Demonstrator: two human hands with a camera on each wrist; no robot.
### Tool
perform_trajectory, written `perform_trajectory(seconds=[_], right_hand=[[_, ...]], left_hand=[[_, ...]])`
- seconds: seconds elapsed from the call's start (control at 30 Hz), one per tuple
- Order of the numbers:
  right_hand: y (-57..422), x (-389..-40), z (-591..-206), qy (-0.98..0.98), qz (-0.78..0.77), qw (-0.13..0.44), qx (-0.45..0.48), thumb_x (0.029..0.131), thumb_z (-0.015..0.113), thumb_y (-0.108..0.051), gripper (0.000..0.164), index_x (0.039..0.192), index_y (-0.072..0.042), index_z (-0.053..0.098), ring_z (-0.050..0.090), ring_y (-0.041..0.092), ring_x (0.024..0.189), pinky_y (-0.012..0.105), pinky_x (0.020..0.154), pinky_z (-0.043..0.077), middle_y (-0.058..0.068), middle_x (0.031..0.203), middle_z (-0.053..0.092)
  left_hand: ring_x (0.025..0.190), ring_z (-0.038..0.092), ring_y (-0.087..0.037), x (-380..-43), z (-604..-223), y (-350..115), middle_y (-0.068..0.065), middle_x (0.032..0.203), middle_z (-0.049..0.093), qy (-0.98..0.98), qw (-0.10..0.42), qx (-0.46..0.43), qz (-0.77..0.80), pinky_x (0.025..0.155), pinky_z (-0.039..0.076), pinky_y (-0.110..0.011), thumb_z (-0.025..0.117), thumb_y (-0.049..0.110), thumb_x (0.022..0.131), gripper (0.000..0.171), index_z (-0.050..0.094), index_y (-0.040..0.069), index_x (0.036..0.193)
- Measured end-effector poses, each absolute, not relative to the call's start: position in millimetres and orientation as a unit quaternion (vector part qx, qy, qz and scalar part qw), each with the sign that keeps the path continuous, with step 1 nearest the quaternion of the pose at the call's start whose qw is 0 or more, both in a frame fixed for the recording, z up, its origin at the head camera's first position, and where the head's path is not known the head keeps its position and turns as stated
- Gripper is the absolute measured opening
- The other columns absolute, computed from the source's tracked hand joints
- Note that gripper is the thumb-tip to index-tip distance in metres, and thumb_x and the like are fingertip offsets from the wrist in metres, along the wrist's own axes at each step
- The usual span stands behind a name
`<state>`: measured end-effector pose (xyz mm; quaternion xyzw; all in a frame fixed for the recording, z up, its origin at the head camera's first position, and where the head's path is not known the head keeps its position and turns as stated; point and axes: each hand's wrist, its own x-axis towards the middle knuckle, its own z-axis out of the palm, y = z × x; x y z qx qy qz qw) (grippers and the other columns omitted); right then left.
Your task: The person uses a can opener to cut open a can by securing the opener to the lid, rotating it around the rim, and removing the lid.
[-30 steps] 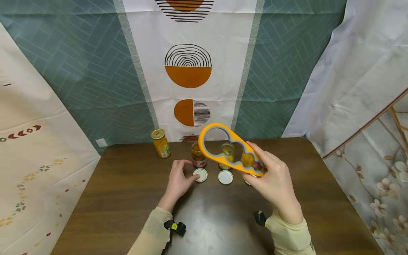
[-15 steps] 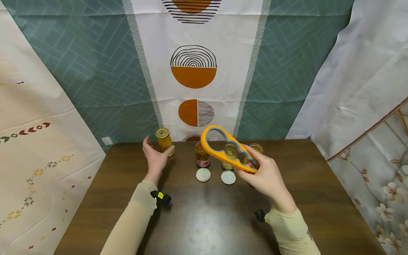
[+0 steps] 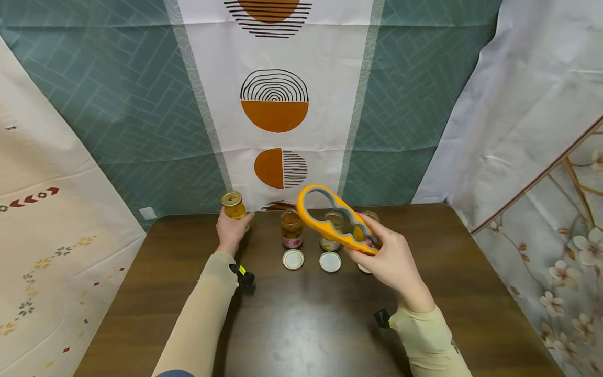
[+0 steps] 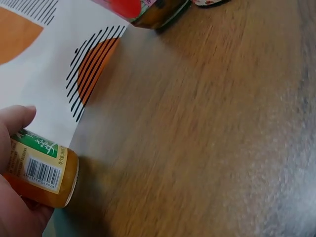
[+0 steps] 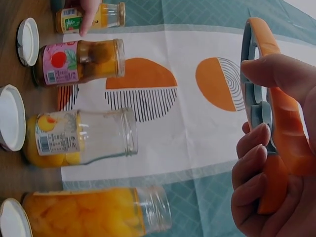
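Note:
At the back left of the table, my left hand (image 3: 230,230) grips a lidded jar (image 3: 233,201) of yellow fruit, its gold lid on top. The jar's green and cream label with a barcode shows between thumb and fingers in the left wrist view. My right hand (image 3: 393,259) holds an orange and grey multi-ring jar opener (image 3: 330,234) up in the air, in front of the lidless jars. In the right wrist view, its fingers (image 5: 249,168) wrap around the opener's narrow end.
Three lidless glass jars line the back: a pink-labelled one (image 3: 292,230), a peach-labelled one (image 5: 57,133), and one with orange fruit pieces (image 5: 84,212). Before them lie loose white-lined lids (image 3: 293,259). A patterned cloth (image 3: 273,52) hangs right behind the table (image 3: 292,324).
My left hand has moved from beside the left loose lid to the gold-lidded jar and closed around it. The right hand keeps the jar opener raised, now turned slightly.

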<state>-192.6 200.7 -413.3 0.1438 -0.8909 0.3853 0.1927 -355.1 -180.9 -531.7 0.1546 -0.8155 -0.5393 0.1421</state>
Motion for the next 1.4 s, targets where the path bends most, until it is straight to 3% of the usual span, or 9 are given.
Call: perform_trajectory(seconds=[0.37,0.67,0.83,1.0,1.2,1.4], right_hand=[[209,-191,-414,-0.898,0.370,0.201,0.131,0.071,0.087,-0.034,0.065,0.128,-0.044,0.057,0.050,0.008,0.067,0.031,0.055,0.044,-0.010,0.072,0.055],[208,-190,-415,-0.900,0.356,0.207,0.145,0.071,0.087,-0.036,0.066,0.130,-0.040,0.057,0.049,0.007,0.066,0.031,0.055,0.043,-0.010,0.071,0.053],[208,-186,-411,-0.902,0.351,0.205,0.147,0.071,0.087,-0.037,0.069,0.132,-0.043,0.056,0.051,0.006,0.066,0.029,0.055,0.045,-0.013,0.075,0.056],[206,-181,-405,-0.906,0.354,0.180,0.149,0.070,0.087,-0.036,0.071,0.132,-0.047,0.053,0.050,0.006,0.063,0.029,0.051,0.044,-0.011,0.071,0.054],[199,-174,-400,-0.900,0.375,0.144,0.169,0.072,0.087,-0.035,0.076,0.137,-0.049,0.049,0.048,0.009,0.060,0.028,0.048,0.043,-0.009,0.071,0.054],[188,-168,-397,-0.896,0.374,0.125,0.202,0.073,0.086,-0.037,0.073,0.136,-0.048,0.050,0.049,0.005,0.062,0.026,0.050,0.044,-0.009,0.068,0.051]], left_hand=[[0.118,0.051,-0.032,-350,-530,-182,-0.015,0.130,0.055,-0.825,0.126,0.163,-0.526,0.105,0.040,-0.053,0.080,0.029,0.080,0.073,0.044,0.008,0.140],[0.107,0.055,-0.031,-327,-532,-187,-0.015,0.119,0.060,-0.829,0.160,0.138,-0.518,0.097,0.046,-0.052,0.080,0.023,0.077,0.062,0.051,0.006,0.129],[0.094,0.058,-0.028,-294,-515,-171,-0.012,0.107,0.062,-0.806,0.190,0.102,-0.551,0.086,0.050,-0.049,0.081,0.018,0.074,0.053,0.055,0.006,0.119],[0.080,0.057,-0.023,-250,-478,-128,-0.011,0.094,0.064,-0.772,0.225,0.037,-0.594,0.069,0.049,-0.040,0.076,-0.003,0.068,0.046,0.059,0.002,0.110],[0.079,0.059,-0.022,-220,-474,-79,-0.017,0.094,0.066,-0.730,0.165,-0.014,-0.663,0.066,0.050,-0.035,0.074,-0.012,0.065,0.049,0.062,0.007,0.108],[0.081,0.057,-0.021,-197,-482,-46,-0.009,0.097,0.065,-0.721,0.120,-0.088,-0.676,0.069,0.049,-0.036,0.076,-0.010,0.067,0.052,0.061,0.010,0.113]])
